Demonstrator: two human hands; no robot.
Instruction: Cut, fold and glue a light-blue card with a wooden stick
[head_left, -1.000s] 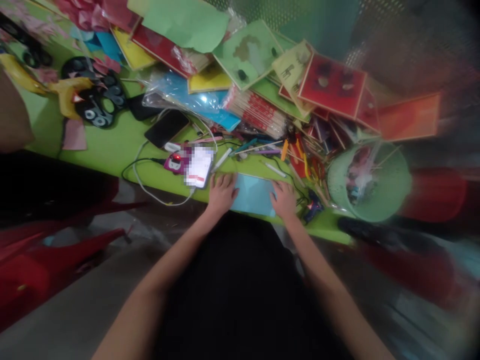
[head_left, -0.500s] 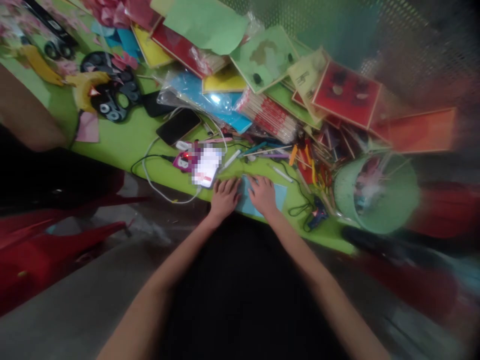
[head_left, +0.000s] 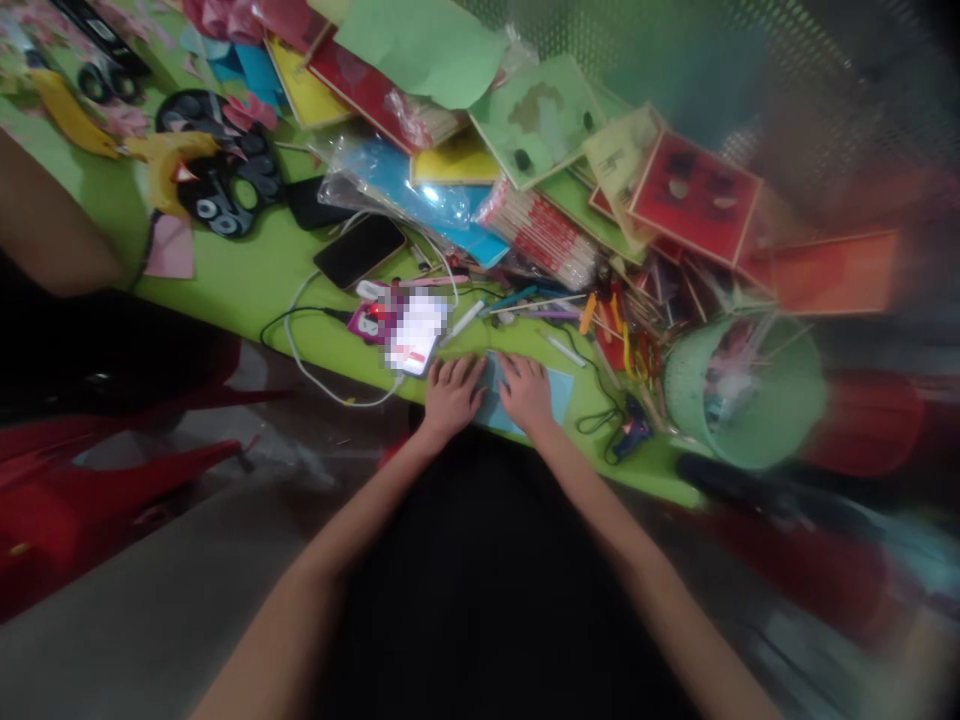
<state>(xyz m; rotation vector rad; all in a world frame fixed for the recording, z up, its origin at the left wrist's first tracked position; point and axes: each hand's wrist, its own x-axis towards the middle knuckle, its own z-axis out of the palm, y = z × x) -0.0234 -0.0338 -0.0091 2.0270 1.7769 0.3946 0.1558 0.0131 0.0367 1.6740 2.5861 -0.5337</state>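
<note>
Touching flat, straight-edged blue sheet

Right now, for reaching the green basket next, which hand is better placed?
Probably the right hand: it rests on the blue sheet, nearer the green basket, while the left hand lies beside the lit phone.

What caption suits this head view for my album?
Right hand on blue paper, left hand at its edge, near a lit phone.

Green basket, lit phone, bundled sticks
</note>
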